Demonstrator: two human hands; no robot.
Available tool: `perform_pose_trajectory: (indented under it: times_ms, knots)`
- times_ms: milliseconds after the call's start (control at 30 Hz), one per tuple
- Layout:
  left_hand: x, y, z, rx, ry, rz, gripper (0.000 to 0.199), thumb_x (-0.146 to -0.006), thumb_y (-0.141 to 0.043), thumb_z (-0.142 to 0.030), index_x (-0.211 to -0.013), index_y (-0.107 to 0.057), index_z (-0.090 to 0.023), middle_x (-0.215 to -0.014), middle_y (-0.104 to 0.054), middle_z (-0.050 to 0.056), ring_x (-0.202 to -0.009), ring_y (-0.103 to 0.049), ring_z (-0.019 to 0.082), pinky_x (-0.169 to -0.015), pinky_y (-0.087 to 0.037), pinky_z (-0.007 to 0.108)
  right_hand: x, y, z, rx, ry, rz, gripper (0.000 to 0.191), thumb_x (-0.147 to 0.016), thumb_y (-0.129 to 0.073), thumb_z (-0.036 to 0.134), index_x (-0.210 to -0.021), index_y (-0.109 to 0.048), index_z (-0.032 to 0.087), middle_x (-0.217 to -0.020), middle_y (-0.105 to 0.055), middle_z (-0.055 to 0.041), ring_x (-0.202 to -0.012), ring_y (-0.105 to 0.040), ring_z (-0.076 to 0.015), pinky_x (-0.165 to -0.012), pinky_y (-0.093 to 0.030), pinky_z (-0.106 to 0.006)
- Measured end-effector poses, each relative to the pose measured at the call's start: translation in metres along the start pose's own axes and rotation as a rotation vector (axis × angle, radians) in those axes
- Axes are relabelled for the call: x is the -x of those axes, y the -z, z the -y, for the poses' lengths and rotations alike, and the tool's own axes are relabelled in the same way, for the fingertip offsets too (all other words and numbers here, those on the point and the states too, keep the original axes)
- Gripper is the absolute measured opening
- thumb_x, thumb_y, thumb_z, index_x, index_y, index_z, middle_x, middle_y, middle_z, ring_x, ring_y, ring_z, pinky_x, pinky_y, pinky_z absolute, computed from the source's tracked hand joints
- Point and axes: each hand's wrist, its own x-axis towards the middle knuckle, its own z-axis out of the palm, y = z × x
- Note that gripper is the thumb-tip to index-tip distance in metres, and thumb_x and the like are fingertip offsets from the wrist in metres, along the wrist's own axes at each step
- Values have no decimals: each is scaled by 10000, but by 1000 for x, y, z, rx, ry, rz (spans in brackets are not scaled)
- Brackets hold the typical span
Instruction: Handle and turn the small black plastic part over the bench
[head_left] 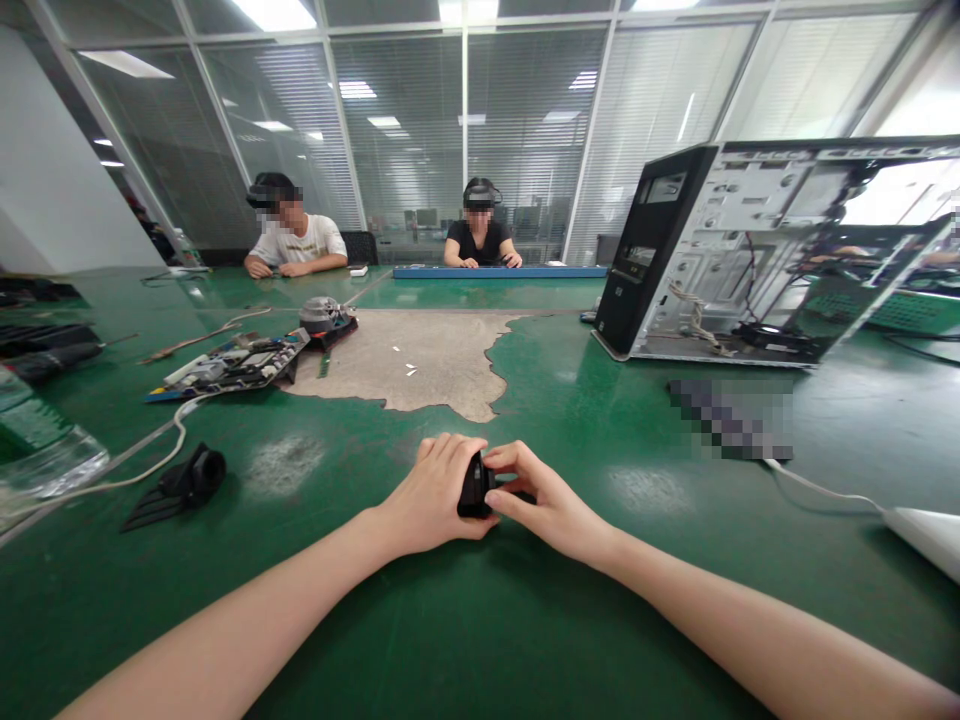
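A small black object (473, 488), smooth and rounded, sits at the middle of the green table; its exact kind is hard to make out between the fingers. My left hand (439, 490) is wrapped around its left side, with the thumb below and the fingers over the top. From the right, the thumb and forefinger of my right hand (536, 495) pinch its near right edge, and the other fingers are curled. Much of the object is covered by both hands.
Ahead lies a bare worn patch (420, 360) of table. A circuit board (240, 360), a black bracket-like part (184, 485) and a plastic bottle (45, 440) lie left. An opened computer case (720, 260) stands right. Two people (480, 235) sit across the table.
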Motion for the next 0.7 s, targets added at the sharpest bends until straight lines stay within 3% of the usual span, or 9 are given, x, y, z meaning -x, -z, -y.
perform_pose_trajectory:
  times_ms: [300, 700]
  knots:
    - [-1, 0, -1, 5, 2, 4, 596, -617, -612, -374, -1112, -351, -168, -1005, -492, 80, -912, -437, 245, -768, -318, 369, 0, -1, -1, 21, -18, 5, 345, -748, -552, 151, -1056, -416, 227, -1039, -477, -40, -982, -498, -161, -788, -484, -331]
    - [0, 1, -2, 5, 7, 2, 585, -620, -614, -386, -1104, -366, -170, -1001, -494, 81, -916, -437, 247, -768, -318, 368, 0, -1, 1, 14, 3, -15, 221, -788, -524, 212, -996, -452, 225, -1002, -483, -31, -957, -509, -154, -797, -481, -322]
